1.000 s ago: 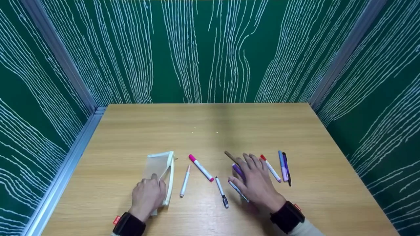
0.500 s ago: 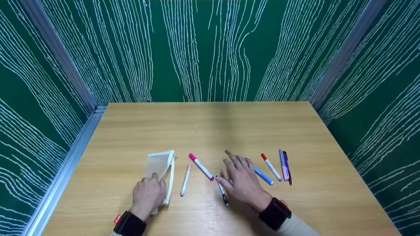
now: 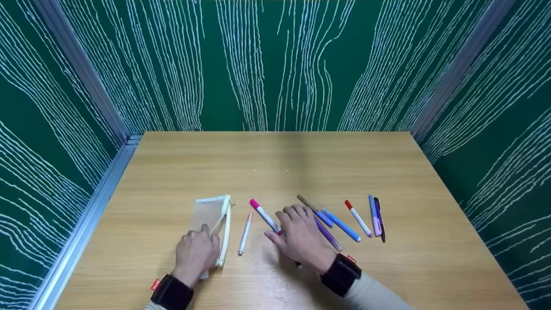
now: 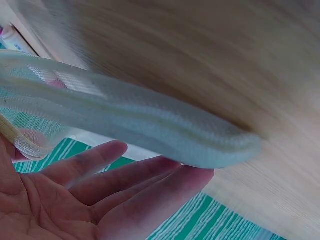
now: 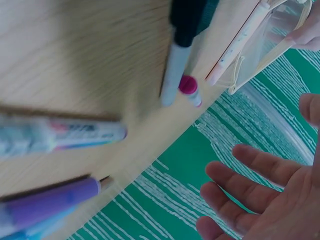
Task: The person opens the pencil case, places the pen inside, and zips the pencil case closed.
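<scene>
- The left hand [image 3: 196, 252] lies palm down on the near end of a flat, pale cream mesh pencil pouch [image 3: 212, 217]. Its fingers are relaxed and mostly straight, pressing the pouch against the light wooden surface [image 3: 275, 163].
- In the left wrist view the left hand's fingers [image 4: 125, 185] are extended beneath the pouch's rounded cream edge [image 4: 150, 120], touching it.
- The right hand [image 3: 301, 237] hovers low over the pens in the middle of the surface. Its fingers are spread and loosely bent, and it grips nothing that shows.
- In the right wrist view its fingers [image 5: 250, 170] are open and apart above the surface.
- A white marker with a magenta cap [image 3: 264, 214] lies just beside the right hand's fingertips, angled away to the left.
- A slim white pen with a pale orange tip [image 3: 245, 234] lies between the two hands, just right of the pouch.
- A black-capped white pen [image 5: 179, 50] lies under the right hand, mostly hidden in the head view.
- A purple marker [image 3: 328, 234] and a thin brown pen [image 3: 306, 202] lie right by that hand's right side.
- Farther right lie a blue marker [image 3: 344, 226], a white marker with a red cap [image 3: 358, 218], a lilac highlighter [image 3: 373, 214] and a dark purple pen [image 3: 379, 218].
- The last two lie side by side and touch.
</scene>
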Action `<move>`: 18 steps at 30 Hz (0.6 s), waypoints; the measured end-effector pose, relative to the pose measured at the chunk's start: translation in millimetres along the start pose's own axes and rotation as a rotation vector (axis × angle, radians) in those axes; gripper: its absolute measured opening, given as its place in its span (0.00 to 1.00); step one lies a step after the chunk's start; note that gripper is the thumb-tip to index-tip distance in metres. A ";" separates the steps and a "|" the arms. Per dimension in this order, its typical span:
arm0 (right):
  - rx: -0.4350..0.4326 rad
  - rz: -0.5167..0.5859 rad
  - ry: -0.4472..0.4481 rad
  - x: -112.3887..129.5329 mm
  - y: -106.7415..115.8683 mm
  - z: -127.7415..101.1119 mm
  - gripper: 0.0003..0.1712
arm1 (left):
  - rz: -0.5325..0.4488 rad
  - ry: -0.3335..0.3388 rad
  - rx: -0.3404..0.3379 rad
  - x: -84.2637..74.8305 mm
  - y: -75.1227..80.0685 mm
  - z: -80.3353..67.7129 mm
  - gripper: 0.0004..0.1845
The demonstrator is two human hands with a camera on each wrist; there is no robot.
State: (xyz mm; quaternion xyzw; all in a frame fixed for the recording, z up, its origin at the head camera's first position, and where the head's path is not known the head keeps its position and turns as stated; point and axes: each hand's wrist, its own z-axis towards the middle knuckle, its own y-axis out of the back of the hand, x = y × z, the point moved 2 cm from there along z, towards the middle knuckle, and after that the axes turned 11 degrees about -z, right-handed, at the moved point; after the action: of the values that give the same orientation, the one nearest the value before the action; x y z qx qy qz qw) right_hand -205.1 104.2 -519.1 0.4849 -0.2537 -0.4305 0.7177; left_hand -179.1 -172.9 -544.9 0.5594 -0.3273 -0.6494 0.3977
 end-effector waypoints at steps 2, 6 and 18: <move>0.000 -0.022 0.003 4.9 -2.1 2.8 0.32 | -0.001 -0.003 0.001 0.1 -0.5 -0.2 0.22; -0.030 -0.078 0.007 14.5 -5.9 9.3 0.31 | -0.001 -0.007 -0.003 0.2 -0.4 -0.2 0.21; 0.041 -0.126 -0.002 40.6 -19.4 30.2 0.31 | 0.007 -0.009 0.003 1.4 -2.1 -0.2 0.21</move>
State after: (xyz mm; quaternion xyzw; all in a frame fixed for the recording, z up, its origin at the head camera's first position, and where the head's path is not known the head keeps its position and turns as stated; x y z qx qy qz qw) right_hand -215.6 51.5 -526.9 0.5142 -0.2321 -0.4698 0.6790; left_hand -179.2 -173.2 -547.5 0.5559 -0.3319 -0.6500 0.3979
